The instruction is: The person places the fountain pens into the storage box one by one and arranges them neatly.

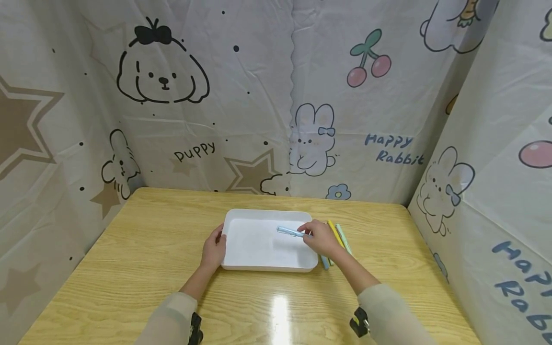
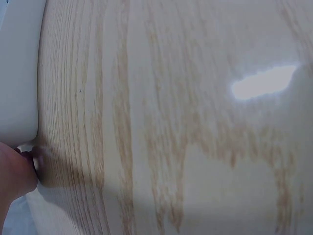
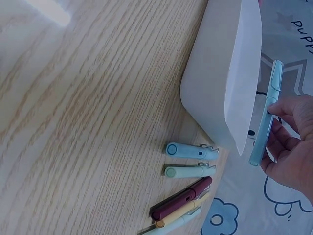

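A shallow white tray [image 1: 252, 247] stands on the wooden table. My left hand [image 1: 214, 250] holds its left end, the fingers bent against the side wall; in the left wrist view only a bit of that hand shows, by the tray's corner. Above the tray's right end, my right hand [image 1: 320, 237] pinches a light blue pen [image 1: 286, 231] between thumb and fingers. The right wrist view shows this pen raised higher than the tray rim, its clip end pointing away from the hand.
Several capped pens lie in a row beside the tray's right end: a blue pen [image 3: 188, 151], a mint green pen [image 3: 188, 171], a dark red pen [image 3: 181, 199], a yellow pen [image 3: 183, 214] and a pale green pen [image 3: 176, 225]. A printed curtain [image 1: 254, 96] encloses the table [image 1: 172, 225] behind and at both sides.
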A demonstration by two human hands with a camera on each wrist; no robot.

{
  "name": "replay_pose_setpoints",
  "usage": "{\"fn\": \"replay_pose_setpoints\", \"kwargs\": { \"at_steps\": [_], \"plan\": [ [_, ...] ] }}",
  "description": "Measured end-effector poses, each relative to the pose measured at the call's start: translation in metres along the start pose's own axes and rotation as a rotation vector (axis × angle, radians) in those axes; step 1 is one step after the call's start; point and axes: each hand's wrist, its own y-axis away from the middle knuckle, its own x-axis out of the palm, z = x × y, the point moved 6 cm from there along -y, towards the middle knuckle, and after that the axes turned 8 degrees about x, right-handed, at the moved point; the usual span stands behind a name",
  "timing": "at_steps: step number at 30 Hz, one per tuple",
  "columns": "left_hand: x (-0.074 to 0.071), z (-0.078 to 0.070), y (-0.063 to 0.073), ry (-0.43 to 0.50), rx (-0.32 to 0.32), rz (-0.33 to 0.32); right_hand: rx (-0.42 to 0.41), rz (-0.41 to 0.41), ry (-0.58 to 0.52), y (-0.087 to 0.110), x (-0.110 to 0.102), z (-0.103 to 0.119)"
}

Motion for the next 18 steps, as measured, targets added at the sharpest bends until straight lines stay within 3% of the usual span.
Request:
{"fn": "replay_pose_setpoints", "kwargs": {
  "at_steps": [18],
  "plan": [
    [0.001,0.002,-0.001,-0.007,-0.015,-0.003,-0.095,0.048,0.026,0.001,0.019,0.024]
  ]
}}
